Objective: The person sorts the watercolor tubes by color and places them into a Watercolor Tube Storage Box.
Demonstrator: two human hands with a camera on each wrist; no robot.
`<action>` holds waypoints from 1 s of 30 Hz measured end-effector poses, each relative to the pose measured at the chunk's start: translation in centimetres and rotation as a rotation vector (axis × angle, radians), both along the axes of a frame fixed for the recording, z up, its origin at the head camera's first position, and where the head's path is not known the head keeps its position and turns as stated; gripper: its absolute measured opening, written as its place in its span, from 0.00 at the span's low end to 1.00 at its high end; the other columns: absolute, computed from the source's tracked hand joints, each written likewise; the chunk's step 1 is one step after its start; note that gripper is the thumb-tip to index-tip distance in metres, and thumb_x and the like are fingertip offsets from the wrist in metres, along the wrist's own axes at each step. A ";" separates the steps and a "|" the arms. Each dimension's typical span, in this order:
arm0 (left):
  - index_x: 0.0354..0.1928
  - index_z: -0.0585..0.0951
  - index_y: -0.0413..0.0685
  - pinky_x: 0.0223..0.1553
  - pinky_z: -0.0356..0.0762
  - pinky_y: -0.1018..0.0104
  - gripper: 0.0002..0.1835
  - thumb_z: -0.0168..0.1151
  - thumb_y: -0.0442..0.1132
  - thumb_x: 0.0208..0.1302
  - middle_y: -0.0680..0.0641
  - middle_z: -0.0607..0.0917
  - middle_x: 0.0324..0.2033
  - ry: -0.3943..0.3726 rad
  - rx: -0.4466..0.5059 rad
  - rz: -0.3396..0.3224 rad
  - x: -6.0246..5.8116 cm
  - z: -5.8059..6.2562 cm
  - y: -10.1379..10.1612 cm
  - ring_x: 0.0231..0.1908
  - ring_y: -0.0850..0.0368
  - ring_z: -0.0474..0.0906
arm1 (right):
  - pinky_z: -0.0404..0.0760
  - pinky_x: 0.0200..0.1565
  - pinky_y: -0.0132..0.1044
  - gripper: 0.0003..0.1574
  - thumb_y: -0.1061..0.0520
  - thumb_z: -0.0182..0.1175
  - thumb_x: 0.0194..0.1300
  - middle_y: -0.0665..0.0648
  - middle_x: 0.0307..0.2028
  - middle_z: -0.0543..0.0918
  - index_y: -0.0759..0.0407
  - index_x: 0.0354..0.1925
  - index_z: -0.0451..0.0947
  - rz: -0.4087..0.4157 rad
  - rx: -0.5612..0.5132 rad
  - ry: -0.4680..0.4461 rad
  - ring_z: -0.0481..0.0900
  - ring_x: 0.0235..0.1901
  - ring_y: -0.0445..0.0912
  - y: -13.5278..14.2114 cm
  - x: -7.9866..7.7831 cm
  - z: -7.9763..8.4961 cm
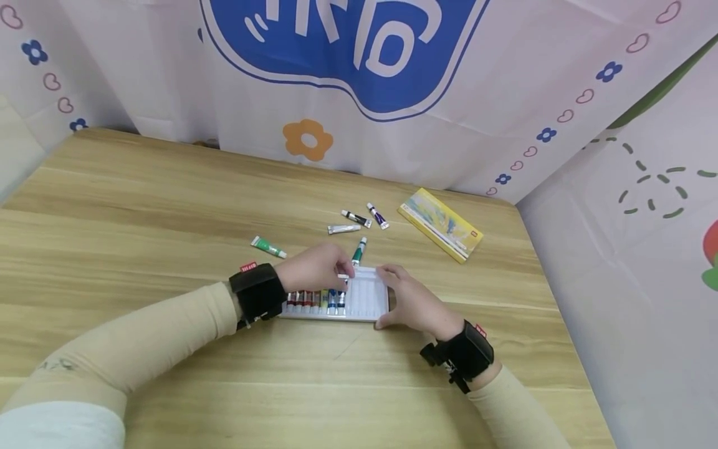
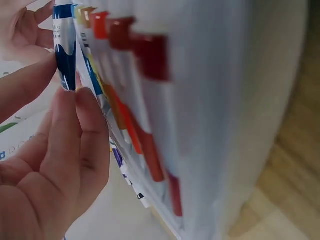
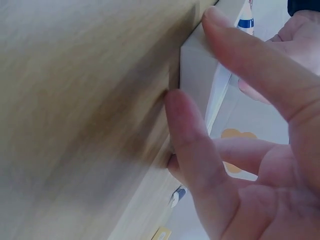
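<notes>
A white plastic tray (image 1: 367,296) lies on the table, its left part filled with a row of paint tubes (image 1: 307,302) in reds, browns, yellow and blue. My left hand (image 1: 316,268) reaches over the row and pinches a dark blue paint tube (image 2: 65,50) at the row's right end. In the left wrist view, the fingertips meet at the tube's lower end and the thumb is against its side. My right hand (image 1: 417,302) grips the tray's right end, thumb at the front corner and fingers at the back. The slots beside the right hand hold no tubes.
Behind the tray lie loose tubes: a dark green one (image 1: 359,251), a silver-white one (image 1: 344,229), a black one (image 1: 356,218) and a purple one (image 1: 378,216). A light green tube (image 1: 269,247) lies left of these. A yellow box (image 1: 440,224) sits back right, before the printed curtain (image 1: 252,125).
</notes>
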State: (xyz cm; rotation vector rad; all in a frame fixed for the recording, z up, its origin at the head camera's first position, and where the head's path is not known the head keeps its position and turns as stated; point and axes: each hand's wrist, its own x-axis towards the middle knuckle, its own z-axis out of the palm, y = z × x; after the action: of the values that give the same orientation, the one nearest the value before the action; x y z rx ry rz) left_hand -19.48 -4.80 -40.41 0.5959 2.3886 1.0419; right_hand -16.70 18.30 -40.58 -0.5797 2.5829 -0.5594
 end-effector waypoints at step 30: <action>0.42 0.89 0.44 0.48 0.80 0.61 0.15 0.81 0.40 0.54 0.50 0.84 0.40 0.205 -0.179 -0.129 1.2 0.3 0.6 0.41 0.57 0.80 | 0.67 0.69 0.50 0.67 0.55 0.83 0.50 0.67 0.76 0.58 0.67 0.77 0.55 0.017 -0.006 -0.011 0.65 0.71 0.59 0.1 -0.2 -0.2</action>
State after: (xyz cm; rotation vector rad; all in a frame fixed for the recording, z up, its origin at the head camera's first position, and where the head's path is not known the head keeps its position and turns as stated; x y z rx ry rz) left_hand -18.23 -4.15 -40.09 0.8123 2.5459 0.7336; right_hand -16.86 18.43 -40.75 -0.5979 2.5646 -0.5634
